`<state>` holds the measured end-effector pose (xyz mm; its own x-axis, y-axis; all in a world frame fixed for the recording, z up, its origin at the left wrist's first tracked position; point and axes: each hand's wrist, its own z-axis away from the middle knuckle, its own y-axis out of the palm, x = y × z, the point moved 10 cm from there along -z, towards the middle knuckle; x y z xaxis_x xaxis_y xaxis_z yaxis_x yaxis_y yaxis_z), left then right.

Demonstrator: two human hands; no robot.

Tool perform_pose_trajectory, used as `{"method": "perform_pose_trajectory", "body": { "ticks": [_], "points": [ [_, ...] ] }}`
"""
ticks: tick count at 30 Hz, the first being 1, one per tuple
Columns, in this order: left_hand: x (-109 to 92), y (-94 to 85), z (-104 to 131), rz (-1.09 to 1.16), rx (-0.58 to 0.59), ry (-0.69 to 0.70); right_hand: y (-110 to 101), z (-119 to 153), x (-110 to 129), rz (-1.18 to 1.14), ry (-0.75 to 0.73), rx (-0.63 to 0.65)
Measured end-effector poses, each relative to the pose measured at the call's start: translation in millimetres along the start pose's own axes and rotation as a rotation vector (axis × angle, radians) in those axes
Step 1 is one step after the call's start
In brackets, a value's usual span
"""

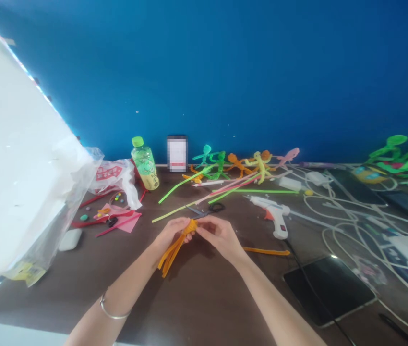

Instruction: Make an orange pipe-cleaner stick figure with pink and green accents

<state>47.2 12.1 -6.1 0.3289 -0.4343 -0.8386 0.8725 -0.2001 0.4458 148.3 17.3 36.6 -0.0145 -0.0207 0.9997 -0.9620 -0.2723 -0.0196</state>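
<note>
An orange pipe-cleaner bundle (190, 227) is held between my two hands, its wound end at the top and several loose strands hanging toward the lower left. My left hand (173, 231) is closed round the wound part, with fingertips showing beneath it. At its right side, the thumb and fingers of my right hand (218, 234) pinch the bundle. Scissors (207, 211) with dark handles lie just beyond my hands. A single orange pipe cleaner (267, 251) rests on the table, right of my right hand.
A white glue gun (278, 218) and a dark tablet (328, 288) lie on the right among white cables (319, 211). Pipe-cleaner figures (240, 164) line the blue wall. At the left are a green-capped bottle (145, 166), plastic bags (112, 177) and pink sheets (129, 222).
</note>
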Motion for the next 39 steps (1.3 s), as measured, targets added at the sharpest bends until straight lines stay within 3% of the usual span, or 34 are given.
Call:
{"method": "perform_pose_trajectory", "body": {
  "ticks": [8,19,32,39],
  "points": [
    [0.9,6.7,1.4,0.104,0.097,-0.03,-1.1,1.6,-5.6,-0.111,0.106,0.001],
    [-4.5,12.3,7.7,0.135,0.117,-0.033,-3.5,-1.5,-13.9,-0.24,0.125,-0.006],
    [-12.7,2.3,11.2,-0.108,-0.008,0.067,-8.0,-1.7,-16.2,-0.278,0.131,-0.078],
    [-9.0,-9.5,2.9,-0.139,-0.026,0.066,-10.2,-2.2,-11.1,-0.153,0.092,-0.062]
  ]
}}
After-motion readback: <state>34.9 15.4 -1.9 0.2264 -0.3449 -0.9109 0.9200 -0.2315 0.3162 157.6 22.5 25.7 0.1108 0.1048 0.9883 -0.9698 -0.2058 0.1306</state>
